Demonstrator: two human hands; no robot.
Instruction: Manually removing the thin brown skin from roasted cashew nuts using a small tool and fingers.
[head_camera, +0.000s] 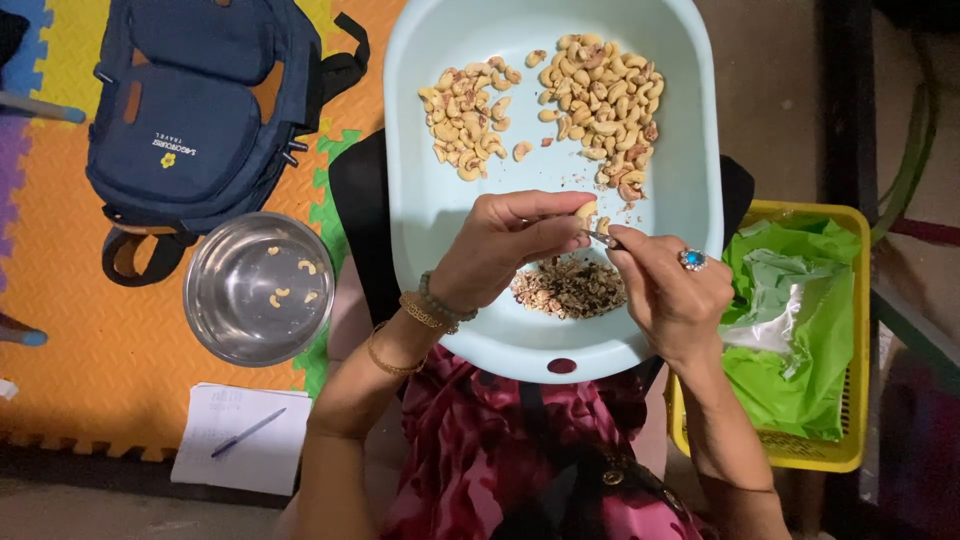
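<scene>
A pale blue plastic basin (690, 150) rests on my lap. Two heaps of cashew nuts (600, 95) lie in its far half, and a pile of brown skins (568, 287) lies near its front rim. My left hand (500, 245), with bangles at the wrist, pinches one cashew nut (586, 210) between thumb and fingers over the basin. My right hand (670, 290), wearing a blue-stone ring, holds a small metal blade (603, 238) whose tip touches that nut.
A steel bowl (215, 300) with a few cashews sits on the orange foam mat to my left. Behind it lies a navy backpack (190, 110). A notepad with a pen (245, 435) lies near the mat's edge. A yellow basket (850, 330) holds green plastic bags on my right.
</scene>
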